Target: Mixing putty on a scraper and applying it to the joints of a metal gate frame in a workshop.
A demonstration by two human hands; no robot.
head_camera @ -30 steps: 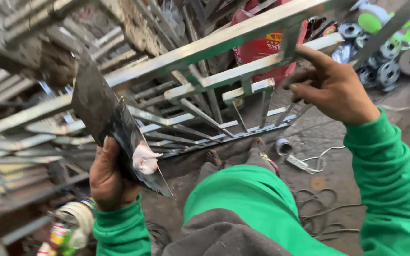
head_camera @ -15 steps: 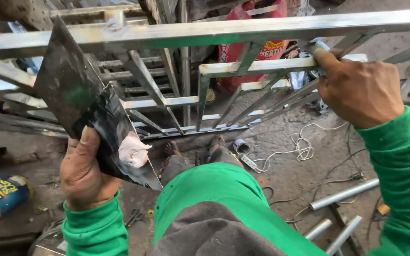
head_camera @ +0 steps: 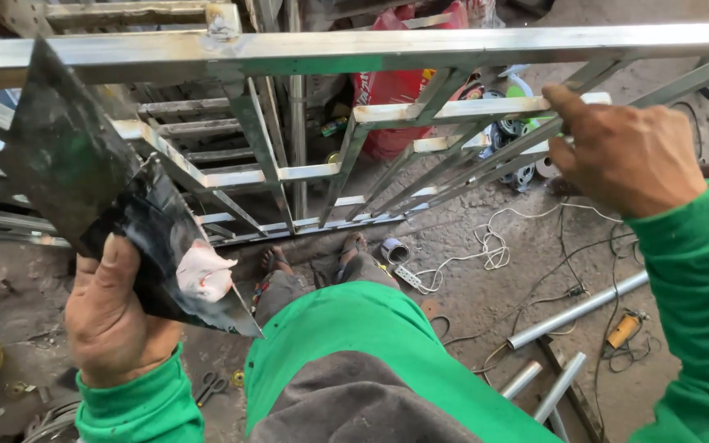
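My left hand grips two flat dark metal blades, smeared and worn, with a lump of pale pink putty lying on the lower one. In front of me stands a welded metal frame of square tubes with slanted bars. My right hand rests on the frame at the right, fingers curled over a cross bar. Both sleeves are green.
On the dirt floor below lie metal pipes, a white cable with a power strip, a roll of tape and scissors. A red bag and several round discs sit behind the frame. My sandalled feet show under it.
The view has swung so the frame's top bar runs level across the picture. My right hand has slid along the cross bar. The left hand still holds the blades.
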